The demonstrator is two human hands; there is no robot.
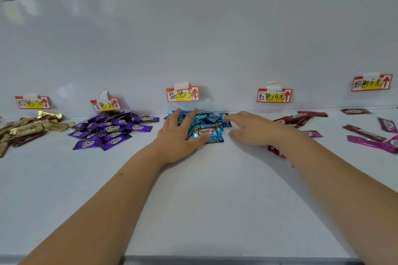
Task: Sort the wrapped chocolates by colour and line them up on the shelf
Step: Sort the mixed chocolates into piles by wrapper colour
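A heap of blue wrapped chocolates (206,123) lies at the back of the white shelf (204,200), under the blue price label (182,94). My left hand (178,135) lies on the heap's left side with straight fingers, its thumb against the front blue wrapper. On the heap's right side my right hand (251,129) reaches in with fingers extended, touching the blue wrappers. Left of the blue heap is a purple pile (109,130), and a gold pile (25,129) lies at the far left. Dark red chocolates (298,119) and pink ones (372,142) lie to the right.
Hand-written price labels are taped to the back wall above each group, among them a red one (274,95) and a pink one (372,83). A red wrapper (276,151) shows partly under my right forearm. The shelf's front edge (215,259) runs along the bottom.
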